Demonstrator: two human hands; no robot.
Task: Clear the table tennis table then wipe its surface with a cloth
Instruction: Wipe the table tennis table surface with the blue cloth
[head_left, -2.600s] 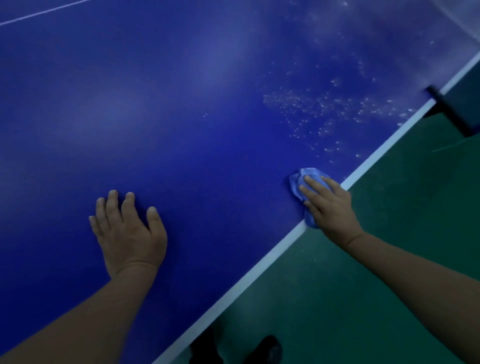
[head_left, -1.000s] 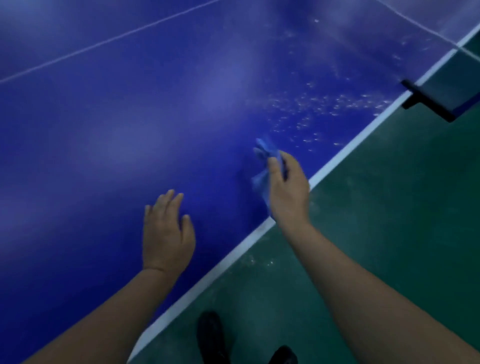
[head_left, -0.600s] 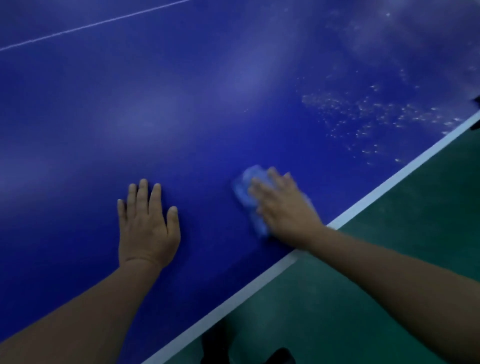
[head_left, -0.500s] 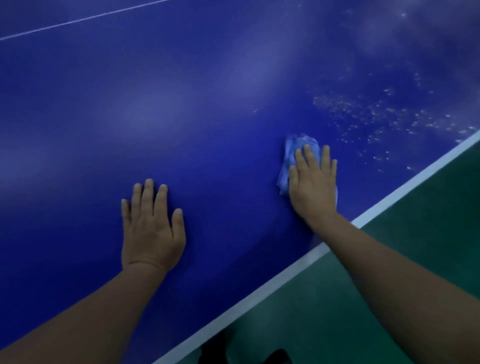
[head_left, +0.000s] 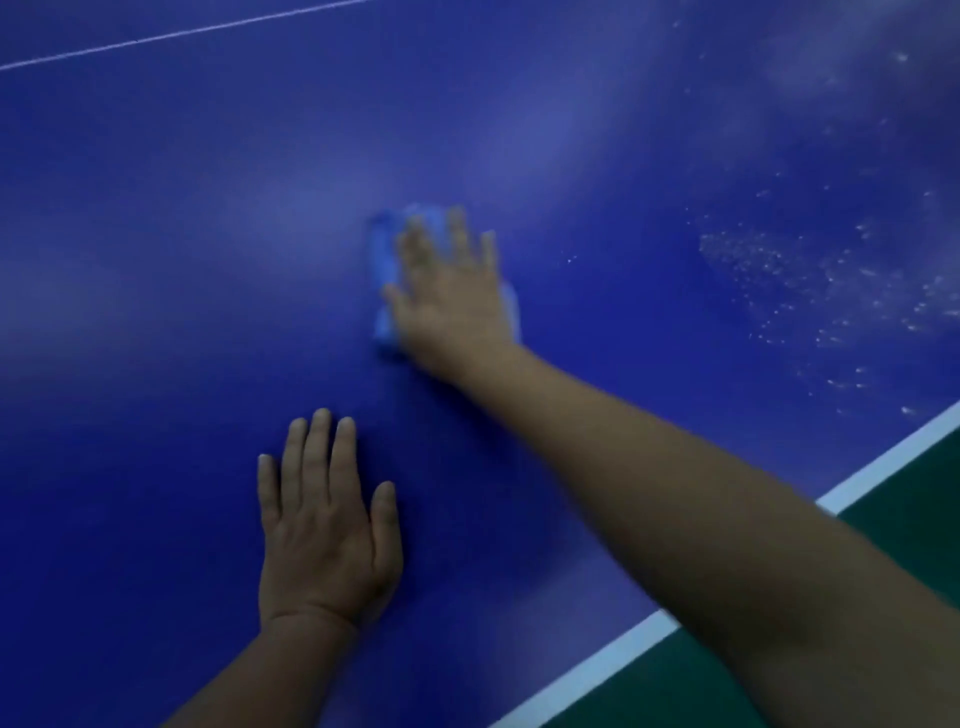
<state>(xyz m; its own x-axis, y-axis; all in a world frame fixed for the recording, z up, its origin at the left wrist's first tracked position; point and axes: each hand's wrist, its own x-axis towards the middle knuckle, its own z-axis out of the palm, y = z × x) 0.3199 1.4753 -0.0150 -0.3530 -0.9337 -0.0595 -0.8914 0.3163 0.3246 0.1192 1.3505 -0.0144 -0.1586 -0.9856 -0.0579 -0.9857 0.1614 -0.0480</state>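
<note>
The blue table tennis table (head_left: 156, 260) fills most of the view. My right hand (head_left: 452, 291) lies flat with spread fingers on a light blue cloth (head_left: 382, 249), pressing it onto the table; the hand is blurred and hides most of the cloth. My left hand (head_left: 324, 525) rests flat on the table nearer to me, fingers straight, holding nothing.
White specks of dust (head_left: 810, 291) lie on the table to the right of the cloth. The table's white edge line (head_left: 597, 670) runs diagonally at lower right, with green floor (head_left: 904, 519) beyond it. A thin white line (head_left: 156, 37) crosses the far top left.
My right hand has slid the cloth away from the table's edge, farther in and to the left. My left hand has stayed flat on the table.
</note>
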